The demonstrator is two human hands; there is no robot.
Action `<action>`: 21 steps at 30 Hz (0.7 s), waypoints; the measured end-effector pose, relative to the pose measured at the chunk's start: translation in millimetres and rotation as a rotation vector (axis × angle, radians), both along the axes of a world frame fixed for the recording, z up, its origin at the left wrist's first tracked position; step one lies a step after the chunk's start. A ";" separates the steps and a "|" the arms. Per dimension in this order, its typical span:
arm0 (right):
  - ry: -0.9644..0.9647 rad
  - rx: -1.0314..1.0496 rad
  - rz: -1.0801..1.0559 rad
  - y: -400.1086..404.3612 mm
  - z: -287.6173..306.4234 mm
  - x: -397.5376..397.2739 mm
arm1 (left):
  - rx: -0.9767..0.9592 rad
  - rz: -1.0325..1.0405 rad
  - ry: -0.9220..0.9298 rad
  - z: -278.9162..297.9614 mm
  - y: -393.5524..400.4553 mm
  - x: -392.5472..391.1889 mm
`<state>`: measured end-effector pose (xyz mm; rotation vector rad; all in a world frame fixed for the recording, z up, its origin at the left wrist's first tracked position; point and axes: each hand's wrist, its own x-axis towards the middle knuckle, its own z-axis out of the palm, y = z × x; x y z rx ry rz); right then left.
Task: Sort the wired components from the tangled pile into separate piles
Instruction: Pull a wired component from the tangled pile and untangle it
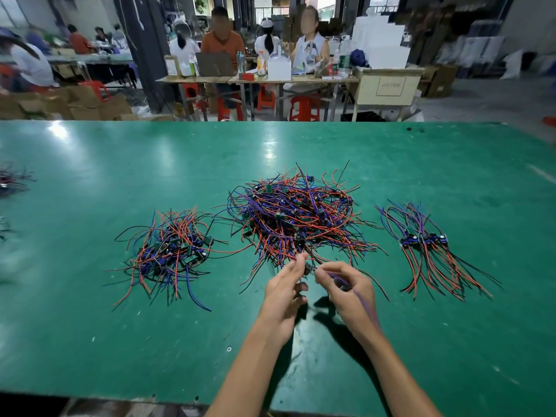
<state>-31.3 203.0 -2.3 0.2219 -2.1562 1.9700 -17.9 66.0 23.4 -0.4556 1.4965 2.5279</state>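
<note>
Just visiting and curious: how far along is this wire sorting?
Partly done. Two sorted piles sit aside: a loose left pile and a neat right pile. Both hands, left hand and right hand, pinch one component. The big tangled pile remains, the largest.

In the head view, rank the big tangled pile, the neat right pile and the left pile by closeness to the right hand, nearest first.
1. Big tangled pile: just ahead of the right hand, its near wires reaching the fingers.
2. Neat right pile: off to the right.
3. Left pile: far left, beyond the left hand.
</note>
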 end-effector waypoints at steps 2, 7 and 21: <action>-0.053 -0.151 -0.049 1.9 0.3 -3.1 | 0.016 0.035 -0.004 -3.7 4.8 0.8; -0.167 -0.367 -0.094 6.3 2.1 -3.4 | -0.006 0.119 0.031 -6.3 16.6 2.2; -0.237 -0.410 -0.043 9.5 6.9 -0.9 | -0.128 0.452 0.137 -5.5 -14.0 9.4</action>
